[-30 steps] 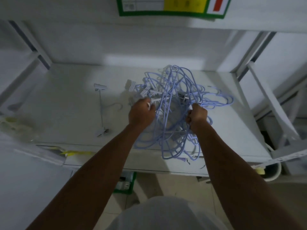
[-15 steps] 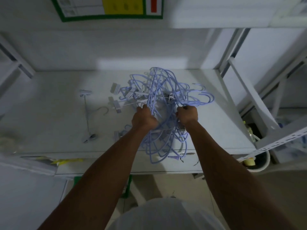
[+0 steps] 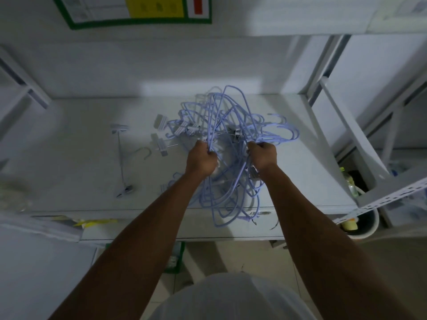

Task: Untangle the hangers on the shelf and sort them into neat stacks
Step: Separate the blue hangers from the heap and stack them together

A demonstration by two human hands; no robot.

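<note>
Head view, looking down at the white shelf (image 3: 69, 158). Right in the middle of it sits the tangle of lilac hangers (image 3: 231, 121), a big knotted heap with loops rising toward the far wall and hooks poking out to the right. The near loops spill over the front edge of the shelf and hang below it.

Both hands are in the pile. The left hand (image 3: 202, 161) is fisted round a bunch of lilac wires that run up from the knuckles into the heap. The right hand (image 3: 263, 155), a little way to the right, is curled tight on another clutch of wires at the right side of the knot. The two hands are apart, with strands of the tangle stretched between them. Both forearms reach in from the near side.

Off to the left, well apart from the heap, a lone white clip hanger (image 3: 120, 158) lies flat on the shelf, its hook pointing right. Between it and the tangle sit a couple of white clip pieces (image 3: 159, 122), half caught at the edge of the knot.

Up top, a green-bordered sign (image 3: 76, 23) with a yellow panel is fixed to the shelf above. Down at the right, beside the rack's upright, stands a pale bucket (image 3: 369, 229). Below the shelf, a green crate (image 3: 178, 257) sits on the tiled floor.
</note>
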